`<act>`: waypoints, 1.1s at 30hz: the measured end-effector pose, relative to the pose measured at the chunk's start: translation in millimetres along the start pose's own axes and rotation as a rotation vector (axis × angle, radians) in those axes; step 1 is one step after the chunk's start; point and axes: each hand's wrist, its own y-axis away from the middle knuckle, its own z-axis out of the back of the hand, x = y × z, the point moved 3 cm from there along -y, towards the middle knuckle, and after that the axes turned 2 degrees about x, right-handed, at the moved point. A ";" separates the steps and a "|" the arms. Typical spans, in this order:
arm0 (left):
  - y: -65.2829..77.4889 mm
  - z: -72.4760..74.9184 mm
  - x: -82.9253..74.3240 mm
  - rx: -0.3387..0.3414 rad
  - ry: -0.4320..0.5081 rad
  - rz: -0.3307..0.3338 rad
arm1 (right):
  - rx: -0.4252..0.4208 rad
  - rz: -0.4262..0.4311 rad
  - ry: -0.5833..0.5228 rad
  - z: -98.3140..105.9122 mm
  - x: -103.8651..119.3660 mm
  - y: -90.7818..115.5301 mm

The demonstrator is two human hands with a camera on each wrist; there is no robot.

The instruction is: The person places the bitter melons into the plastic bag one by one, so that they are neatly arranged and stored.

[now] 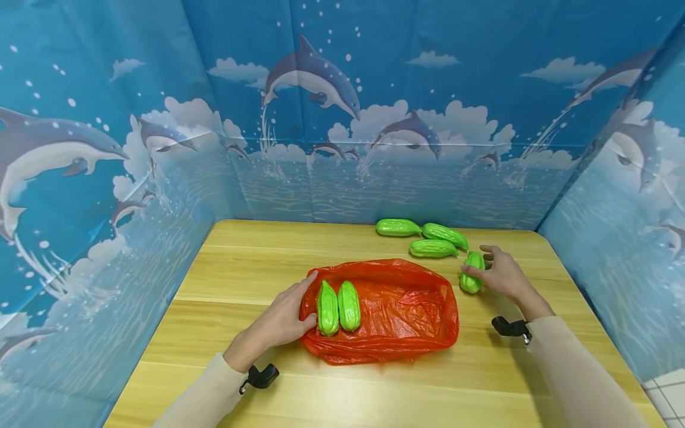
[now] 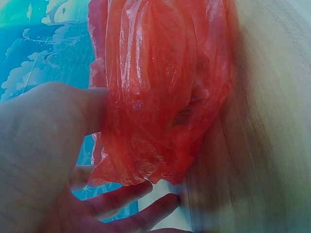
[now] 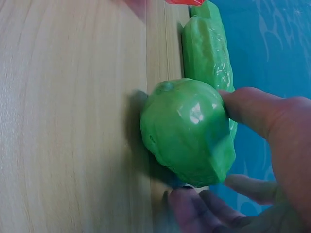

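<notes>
Gourds [image 1: 338,307] on bag [image 1: 407,309], head-view only

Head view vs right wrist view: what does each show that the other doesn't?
Head only: the left hand at the edge of the orange bag, two green gourds lying on it, and three more gourds near the backdrop.

Right wrist only: a close look at thumb and fingers curled round the gourd's end.

Both: the right hand gripping one green gourd on the wooden table.

A bag [image 1: 396,309] lies mid-surface [image 1: 241,267] with two gourds [image 1: 338,307] on its left part. Three more gourds [image 1: 428,238] lie behind it to the right. A sixth gourd [image 1: 472,272] lies just right of the bag.
</notes>
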 end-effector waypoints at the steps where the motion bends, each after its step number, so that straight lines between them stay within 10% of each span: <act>1: -0.1 0.0 0.0 0.000 -0.001 0.000 | 0.007 -0.007 0.003 -0.1 -0.3 0.3; 33: 0.5 -0.3 0.9 0.005 -0.007 0.007 | 0.053 -0.067 -0.114 0.9 -6.7 4.1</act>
